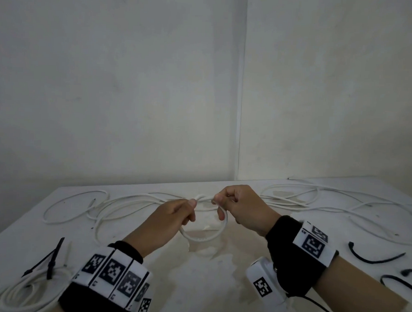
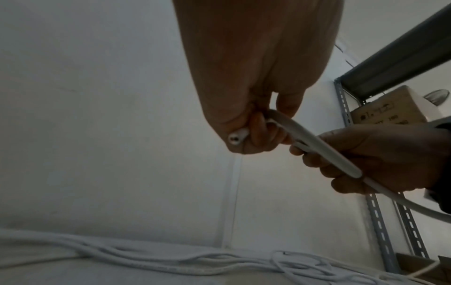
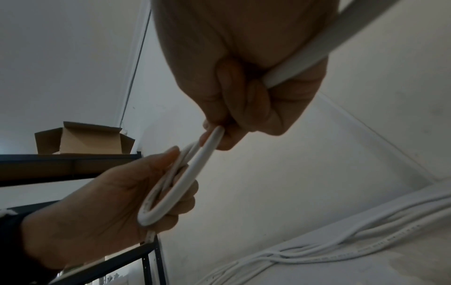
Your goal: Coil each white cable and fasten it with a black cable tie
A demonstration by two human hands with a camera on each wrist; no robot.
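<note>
Both hands hold one white cable above the counter: the left hand grips its looped end, the right hand pinches the strand; black cable ties lie nearby.

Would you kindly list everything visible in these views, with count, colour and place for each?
cable being coiled: one, white, a loop held above the table centre between both hands.
loose cables: several strands, count unclear, white, spread along the table's far side.
finished coil: one, white, near left corner, with a black tie round it.
spare cable ties: about three, black, near right on the table.
table: one, white, stained.
cardboard box: one, brown, open, on a dark shelf.
wrist bands: two, black with white marker tags.
left hand: grips the loop.
right hand: pinches the cable.
</note>
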